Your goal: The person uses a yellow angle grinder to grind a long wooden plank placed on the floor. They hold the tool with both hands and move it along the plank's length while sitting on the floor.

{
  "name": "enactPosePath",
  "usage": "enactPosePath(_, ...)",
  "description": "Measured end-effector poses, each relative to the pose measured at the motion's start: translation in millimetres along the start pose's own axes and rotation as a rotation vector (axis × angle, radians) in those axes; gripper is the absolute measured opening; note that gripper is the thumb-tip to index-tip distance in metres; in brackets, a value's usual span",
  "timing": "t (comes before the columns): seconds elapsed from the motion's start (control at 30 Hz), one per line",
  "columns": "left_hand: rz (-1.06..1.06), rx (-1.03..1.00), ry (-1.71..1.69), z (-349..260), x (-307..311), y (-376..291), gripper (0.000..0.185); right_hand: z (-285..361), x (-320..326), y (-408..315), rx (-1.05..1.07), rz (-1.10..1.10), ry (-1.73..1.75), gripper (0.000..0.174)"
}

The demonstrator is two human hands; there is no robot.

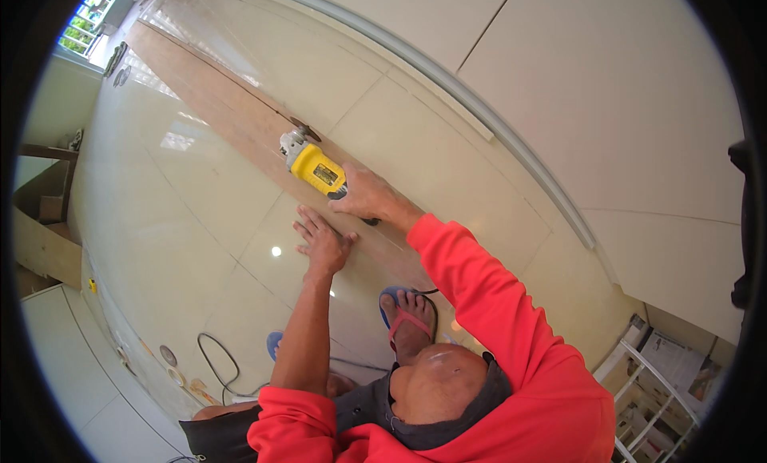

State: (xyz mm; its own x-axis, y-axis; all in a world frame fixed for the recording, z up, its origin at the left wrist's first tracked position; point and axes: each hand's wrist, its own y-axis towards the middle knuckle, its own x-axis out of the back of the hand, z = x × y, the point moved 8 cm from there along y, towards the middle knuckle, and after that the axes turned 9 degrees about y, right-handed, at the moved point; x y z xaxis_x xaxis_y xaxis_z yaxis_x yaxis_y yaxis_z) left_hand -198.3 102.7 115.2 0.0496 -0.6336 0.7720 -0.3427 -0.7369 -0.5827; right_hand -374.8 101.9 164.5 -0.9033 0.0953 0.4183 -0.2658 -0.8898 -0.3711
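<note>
My right hand (371, 193) grips the rear body of a yellow angle grinder (314, 169). Its thin cutting disc (305, 129) stands on edge at a long brown wooden board (239, 121) lying on the floor. A dark, narrow line (222, 76) runs lengthwise along the board from its far end to the disc. Whether the disc is spinning cannot be told. My left hand (323, 241) is palm down with fingers spread, at the board's near long edge, holding nothing. My right foot (410, 319), in a flip-flop, stands near the board's close end.
A black power cord (219, 361) curls over the glossy tiled floor (198, 235). Loose discs (168, 356) and a tape roll (175, 377) lie at the left. A metal rack (644, 367) holds papers at the lower right. A pale strip (443, 106) borders the cabinet panels (629, 103).
</note>
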Motion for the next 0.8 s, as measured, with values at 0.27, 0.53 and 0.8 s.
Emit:
enactPosePath(0.27,0.000,0.014,0.027,1.9,-1.5,3.2,0.137,-1.1,-0.9,2.5,0.023,-0.004,-0.025,0.074)
enactPosePath(0.53,0.004,-0.011,0.028,3.7,-3.2,3.2,0.135,-7.3,-4.7,4.7,0.058,-0.012,-0.019,0.074)
enactPosePath(0.8,0.000,-0.028,-0.011,5.3,-2.0,6.1,0.138,-7.0,-4.0,2.6,0.045,0.002,0.030,0.074)
